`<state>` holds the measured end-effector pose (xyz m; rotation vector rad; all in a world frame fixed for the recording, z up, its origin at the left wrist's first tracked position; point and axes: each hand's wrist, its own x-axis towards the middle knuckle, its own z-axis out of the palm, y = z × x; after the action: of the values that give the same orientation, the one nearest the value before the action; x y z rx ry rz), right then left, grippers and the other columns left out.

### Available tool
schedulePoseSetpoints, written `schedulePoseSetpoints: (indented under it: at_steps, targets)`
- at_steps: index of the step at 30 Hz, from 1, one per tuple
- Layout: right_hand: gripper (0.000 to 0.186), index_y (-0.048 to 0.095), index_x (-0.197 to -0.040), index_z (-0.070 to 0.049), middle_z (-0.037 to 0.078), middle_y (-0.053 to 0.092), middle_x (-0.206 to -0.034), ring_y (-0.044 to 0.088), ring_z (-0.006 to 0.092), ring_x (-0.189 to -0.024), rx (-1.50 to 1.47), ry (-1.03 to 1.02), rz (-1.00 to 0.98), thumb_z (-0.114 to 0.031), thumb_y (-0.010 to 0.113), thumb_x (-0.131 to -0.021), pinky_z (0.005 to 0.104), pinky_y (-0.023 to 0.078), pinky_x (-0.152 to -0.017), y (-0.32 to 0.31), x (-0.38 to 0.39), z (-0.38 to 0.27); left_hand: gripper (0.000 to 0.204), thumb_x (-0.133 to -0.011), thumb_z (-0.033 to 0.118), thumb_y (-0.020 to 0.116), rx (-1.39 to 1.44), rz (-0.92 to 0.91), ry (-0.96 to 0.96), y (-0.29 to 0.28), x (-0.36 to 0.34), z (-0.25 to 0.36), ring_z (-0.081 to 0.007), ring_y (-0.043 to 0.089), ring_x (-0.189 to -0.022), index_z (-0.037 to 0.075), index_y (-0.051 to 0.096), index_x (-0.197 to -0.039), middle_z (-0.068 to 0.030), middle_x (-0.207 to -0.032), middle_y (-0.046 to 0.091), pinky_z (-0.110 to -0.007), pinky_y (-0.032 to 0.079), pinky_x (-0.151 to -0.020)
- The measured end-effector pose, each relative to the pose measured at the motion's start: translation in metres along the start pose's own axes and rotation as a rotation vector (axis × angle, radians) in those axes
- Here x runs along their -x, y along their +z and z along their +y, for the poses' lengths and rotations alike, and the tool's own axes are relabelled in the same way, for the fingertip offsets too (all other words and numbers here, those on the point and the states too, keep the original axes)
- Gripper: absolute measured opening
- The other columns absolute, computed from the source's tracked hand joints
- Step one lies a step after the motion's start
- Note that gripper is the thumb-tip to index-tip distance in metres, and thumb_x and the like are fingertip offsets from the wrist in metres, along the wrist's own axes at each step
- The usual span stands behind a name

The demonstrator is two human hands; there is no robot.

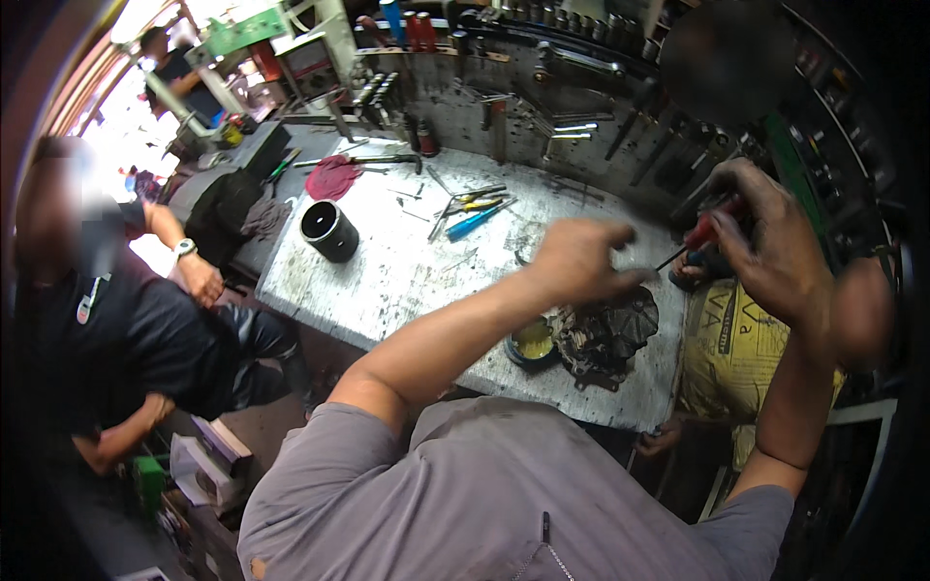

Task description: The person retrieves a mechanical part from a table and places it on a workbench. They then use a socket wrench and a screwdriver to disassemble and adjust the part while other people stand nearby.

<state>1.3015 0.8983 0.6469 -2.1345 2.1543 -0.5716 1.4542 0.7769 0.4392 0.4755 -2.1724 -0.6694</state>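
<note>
My right hand (780, 237) is closed around the red handle of a screwdriver (705, 229), raised over the right end of the workbench. Its thin shaft slants down to the left, toward the fingertips of my left hand (584, 259). That hand is smeared by motion, its fingers apart, and I see nothing in it. Below it lies a dark, greasy metal casting (620, 334), partly covered by the hand. Beside the casting stands a round tin (532, 344) with yellowish stuff inside.
On the metal-topped workbench (397, 290) are a black cylinder (330, 232), a red rag (332, 177) and several screwdrivers (477, 221). Wrenches and sockets line the rack (572, 73) behind. A yellow sack (731, 334) stands right. A person (145, 320) is at the left; another person's hand (661, 439) shows near the bench corner.
</note>
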Motion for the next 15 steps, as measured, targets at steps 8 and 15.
schedulePoseSetpoints:
  at_steps: [8,15]
  targets:
    - [0.028,0.065,-0.103,0.001,0.014,0.074,-0.081,0.074,0.0314,-0.081,0.192,0.15,0.138,-0.025,0.074,-0.095,0.0423,0.055,-0.075,-0.001,0.005,0.002,0.033,-0.091,0.022,0.058,-0.871,-0.416,-0.726,-0.192,0.026,-0.454,-0.044,0.071,-0.106,-0.001,0.073,-0.11,-0.0279,-0.114,0.073,-0.051,0.058,-0.093]
    - [0.024,0.064,-0.115,0.0,0.012,0.076,-0.094,0.077,0.0295,-0.096,0.202,0.428,0.03,-0.012,0.068,-0.094,0.0402,0.059,-0.089,-0.002,0.015,-0.015,0.034,-0.099,0.025,0.055,-0.997,-0.552,-0.872,-0.26,0.108,-0.623,-0.0422,0.065,-0.123,0.012,0.069,-0.127,-0.0238,-0.123,0.072,-0.052,0.053,-0.103]
